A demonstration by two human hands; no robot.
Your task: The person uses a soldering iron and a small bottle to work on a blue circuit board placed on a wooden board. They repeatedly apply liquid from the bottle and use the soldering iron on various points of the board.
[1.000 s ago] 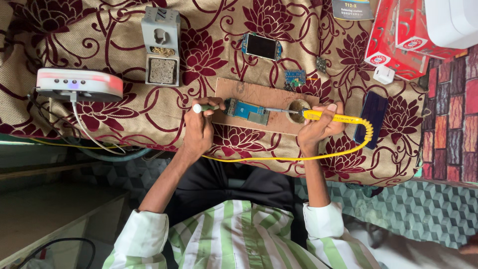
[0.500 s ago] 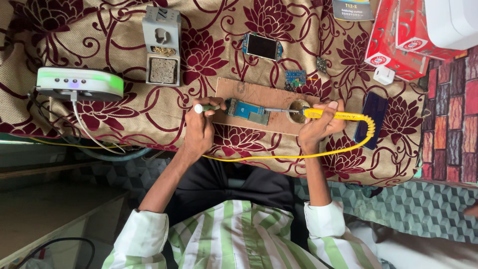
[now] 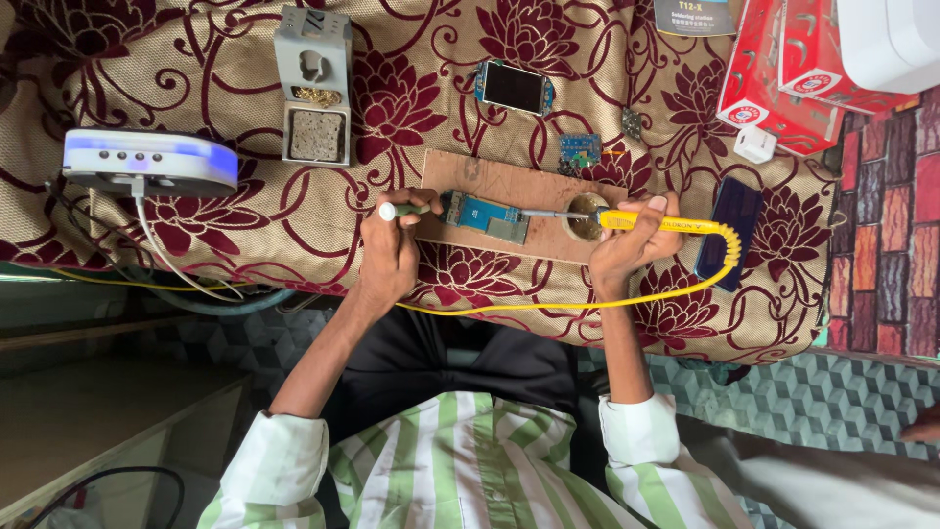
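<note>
Soldering iron [image 3: 641, 222], yellow-handled, lies clamped in the right hand [image 3: 627, 250], fingers closed round its grip, its thin metal tip reaching away from that hand toward the blue circuit board [image 3: 485, 215]; the tip appears to end at or just short of the board's near edge, though contact cannot be told; a small round tin [image 3: 586, 216] sits just beside the right hand's fingertips, under the iron's shaft; the iron's yellow cord [image 3: 587, 302] loops out past the right hand and runs back below both wrists; the left hand [image 3: 392, 257] is closed on a slim tool with a white end [image 3: 403, 210], whose far end meets the board's other edge; the board rests on a wooden board [image 3: 509, 181] that spans the gap between the two hands, lying on a cloth patterned with dark red flowers [image 3: 225, 98]; beyond the left hand stands a grey iron stand with sponge and brass wool [image 3: 313, 83], and further out to that hand's side a white box with a blue glow [image 3: 147, 162] with its cable; beyond the hands lies a small screen module [image 3: 515, 88], and a little blue board [image 3: 580, 152] just past the wooden board; a dark phone [image 3: 729, 233] lies just outside the right hand, with red boxes [image 3: 783, 78] further beyond.
</note>
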